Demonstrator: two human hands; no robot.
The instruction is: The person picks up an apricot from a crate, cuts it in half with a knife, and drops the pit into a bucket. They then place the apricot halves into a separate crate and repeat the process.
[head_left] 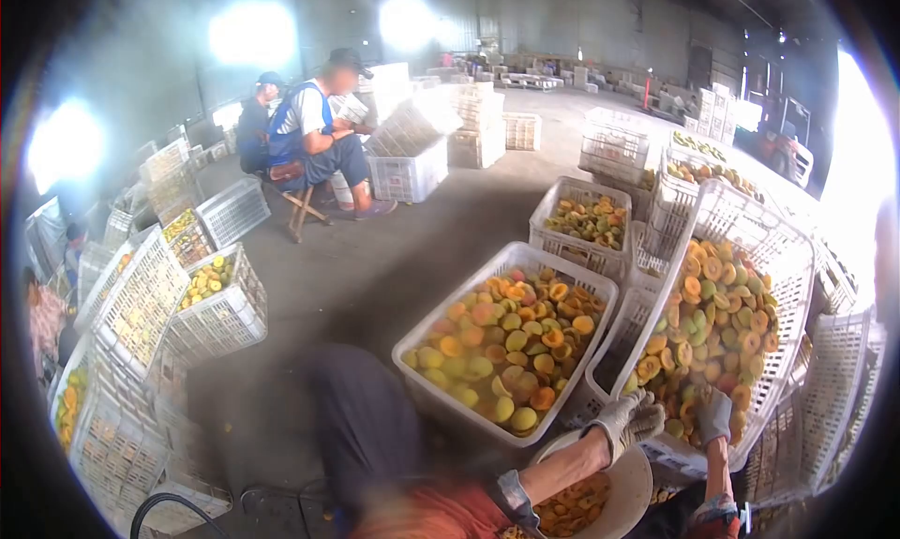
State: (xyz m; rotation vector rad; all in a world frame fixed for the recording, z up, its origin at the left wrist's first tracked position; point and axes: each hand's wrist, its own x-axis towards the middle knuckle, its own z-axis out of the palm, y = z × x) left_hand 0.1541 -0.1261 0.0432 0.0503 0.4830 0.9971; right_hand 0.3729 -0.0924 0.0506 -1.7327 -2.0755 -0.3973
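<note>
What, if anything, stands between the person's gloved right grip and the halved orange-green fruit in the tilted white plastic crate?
Nothing visible: the grey-gloved right grip is at the halved orange-green fruit, past the near rim of the tilted white plastic crate.

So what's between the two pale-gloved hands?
Between the left hand and right hand, head view shows halved yellow-orange fruit heaped in the tilted white plastic crate.
</note>
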